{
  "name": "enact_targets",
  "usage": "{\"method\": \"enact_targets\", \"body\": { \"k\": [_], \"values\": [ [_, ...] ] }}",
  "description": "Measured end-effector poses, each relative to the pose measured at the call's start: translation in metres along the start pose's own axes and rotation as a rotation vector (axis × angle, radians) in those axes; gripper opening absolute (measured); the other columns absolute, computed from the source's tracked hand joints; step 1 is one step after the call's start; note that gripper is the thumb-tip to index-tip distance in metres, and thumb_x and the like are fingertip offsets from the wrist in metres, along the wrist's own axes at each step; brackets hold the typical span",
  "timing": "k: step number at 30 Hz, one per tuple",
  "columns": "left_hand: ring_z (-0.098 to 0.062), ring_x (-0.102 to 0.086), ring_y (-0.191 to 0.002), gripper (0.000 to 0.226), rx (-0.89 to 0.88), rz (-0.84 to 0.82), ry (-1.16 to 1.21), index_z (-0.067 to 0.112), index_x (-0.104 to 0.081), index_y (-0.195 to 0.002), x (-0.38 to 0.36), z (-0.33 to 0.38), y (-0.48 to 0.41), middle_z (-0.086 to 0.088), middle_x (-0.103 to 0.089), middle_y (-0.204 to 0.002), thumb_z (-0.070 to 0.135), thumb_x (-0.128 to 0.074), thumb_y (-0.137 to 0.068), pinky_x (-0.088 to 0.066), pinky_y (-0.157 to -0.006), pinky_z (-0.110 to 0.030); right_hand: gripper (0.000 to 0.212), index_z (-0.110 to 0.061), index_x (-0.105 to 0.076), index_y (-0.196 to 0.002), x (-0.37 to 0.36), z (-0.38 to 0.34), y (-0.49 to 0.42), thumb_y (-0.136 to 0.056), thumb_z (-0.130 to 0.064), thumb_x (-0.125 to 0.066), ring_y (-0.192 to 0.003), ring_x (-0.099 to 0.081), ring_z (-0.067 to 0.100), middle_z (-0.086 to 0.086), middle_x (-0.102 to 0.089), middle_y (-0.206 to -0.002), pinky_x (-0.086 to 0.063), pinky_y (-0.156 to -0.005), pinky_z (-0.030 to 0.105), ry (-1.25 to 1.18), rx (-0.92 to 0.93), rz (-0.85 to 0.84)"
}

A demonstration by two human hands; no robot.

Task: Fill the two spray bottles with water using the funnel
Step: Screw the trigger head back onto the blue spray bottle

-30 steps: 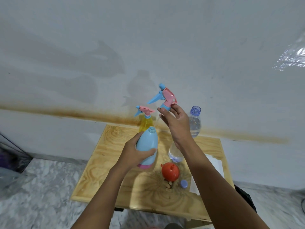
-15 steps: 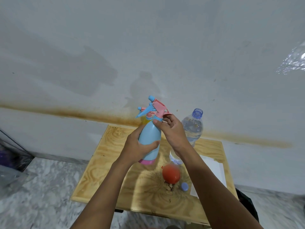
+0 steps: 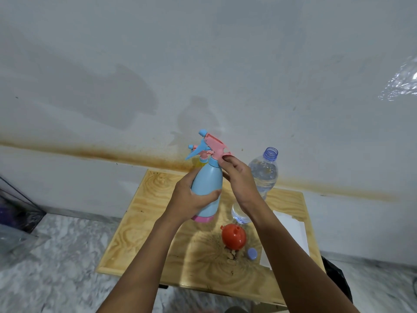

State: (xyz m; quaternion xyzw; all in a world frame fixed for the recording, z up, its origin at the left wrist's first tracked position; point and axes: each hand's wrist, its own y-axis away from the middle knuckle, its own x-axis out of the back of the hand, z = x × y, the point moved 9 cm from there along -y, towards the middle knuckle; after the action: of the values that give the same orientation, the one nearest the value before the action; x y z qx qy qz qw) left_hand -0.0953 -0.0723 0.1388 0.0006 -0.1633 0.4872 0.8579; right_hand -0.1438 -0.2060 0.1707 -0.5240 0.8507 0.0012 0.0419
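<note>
Blue bottle [image 3: 207, 190] is up in the air over our wood table [image 3: 144, 231], left hand [image 3: 191, 199] wrapped round its body, right hand [image 3: 239, 179] pinching the pink sprayer [image 3: 214, 146] on its neck. Yellow bottle [image 3: 198, 162] is mostly hidden behind it. Water bottle [image 3: 262, 175] stands partly behind our wrist. Funnel [image 3: 233, 236] and cap [image 3: 252, 253] sit below, stained wall [image 3: 90, 86] behind.

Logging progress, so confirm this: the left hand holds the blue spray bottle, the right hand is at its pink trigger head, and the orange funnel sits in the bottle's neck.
Wrong on the funnel. The head view shows the orange funnel lying on the wooden table. The left hand does hold the blue spray bottle; the right hand is at the pink trigger head.
</note>
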Motion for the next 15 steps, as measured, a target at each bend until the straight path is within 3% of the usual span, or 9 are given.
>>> {"method": "enact_targets", "body": {
  "k": [3, 8, 12, 15],
  "values": [
    [-0.005, -0.067, -0.093, 0.059, -0.006, 0.007, 0.006, 0.038, -0.060, -0.121, 0.0001, 0.0017, -0.0013, 0.014, -0.068, -0.106, 0.043, -0.082, -0.067, -0.057, -0.069, -0.021, 0.009, -0.020, -0.071, -0.102, 0.0002, -0.0027, 0.0004, -0.095, -0.022, -0.066, -0.097, -0.068, 0.005, -0.009, -0.075, -0.098, -0.054, -0.091, 0.026, 0.008, 0.035, 0.020],
    [-0.008, -0.068, -0.096, 0.066, -0.022, 0.018, 0.026, 0.035, -0.059, -0.125, -0.0031, 0.0034, -0.0002, 0.011, -0.068, -0.110, 0.049, -0.080, -0.064, -0.060, -0.074, -0.031, 0.024, -0.012, -0.066, -0.115, -0.0024, -0.0030, 0.0019, -0.092, -0.021, -0.069, -0.097, -0.067, 0.007, 0.000, -0.072, -0.104, -0.054, -0.087, 0.024, -0.015, 0.058, 0.056],
    [-0.007, -0.066, -0.094, 0.061, -0.025, 0.040, 0.027, 0.034, -0.060, -0.123, -0.0004, 0.0062, 0.0003, 0.012, -0.067, -0.107, 0.040, -0.083, -0.067, -0.059, -0.073, -0.027, 0.022, -0.014, -0.071, -0.111, -0.0057, -0.0033, 0.0034, -0.101, -0.025, -0.055, -0.091, -0.068, 0.005, -0.003, -0.075, -0.102, -0.054, -0.077, 0.018, -0.076, 0.005, -0.003],
    [-0.007, -0.068, -0.094, 0.057, -0.020, 0.047, 0.055, 0.037, -0.061, -0.121, 0.0006, 0.0089, 0.0002, 0.011, -0.069, -0.107, 0.034, -0.084, -0.069, -0.059, -0.072, -0.027, 0.012, -0.018, -0.070, -0.104, -0.0045, -0.0029, 0.0049, -0.096, -0.022, -0.063, -0.090, -0.069, 0.006, -0.006, -0.075, -0.096, -0.055, -0.076, 0.019, -0.058, 0.011, 0.040]
  ]
}}
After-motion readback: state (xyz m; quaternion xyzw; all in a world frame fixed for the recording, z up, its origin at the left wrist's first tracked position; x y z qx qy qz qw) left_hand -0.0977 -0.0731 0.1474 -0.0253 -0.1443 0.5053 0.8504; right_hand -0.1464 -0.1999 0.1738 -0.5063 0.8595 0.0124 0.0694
